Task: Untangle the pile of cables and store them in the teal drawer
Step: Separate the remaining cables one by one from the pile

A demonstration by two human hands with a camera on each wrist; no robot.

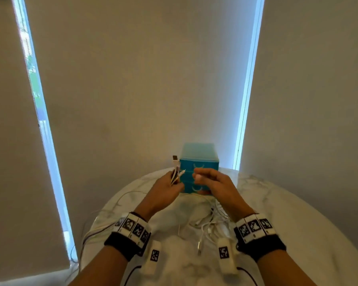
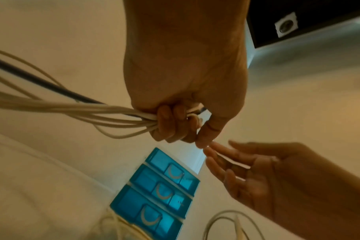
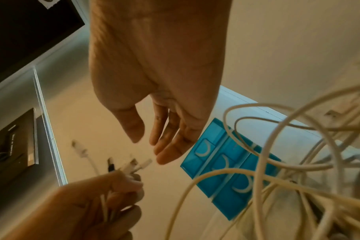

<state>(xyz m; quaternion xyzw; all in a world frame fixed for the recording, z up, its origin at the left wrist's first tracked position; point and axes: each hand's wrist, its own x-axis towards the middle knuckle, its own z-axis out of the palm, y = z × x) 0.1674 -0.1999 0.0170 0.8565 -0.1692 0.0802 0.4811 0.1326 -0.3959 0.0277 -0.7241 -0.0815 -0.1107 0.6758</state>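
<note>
L hand (image 1: 166, 187) grips cable bundle (image 1: 175, 171), plugs pointing up.

Teal drawer unit (image 1: 198, 162): translucent glossy plastic, with a paler frosted top. Cables (image 2: 76, 110): smooth, matt white sheathing, one black; a connector (image 1: 174, 157) shows a metal tip. Table (image 1: 277, 203): polished white marble-look surface with grey veining. Wristbands (image 1: 120, 244): black, fuzzy cloth.
</note>
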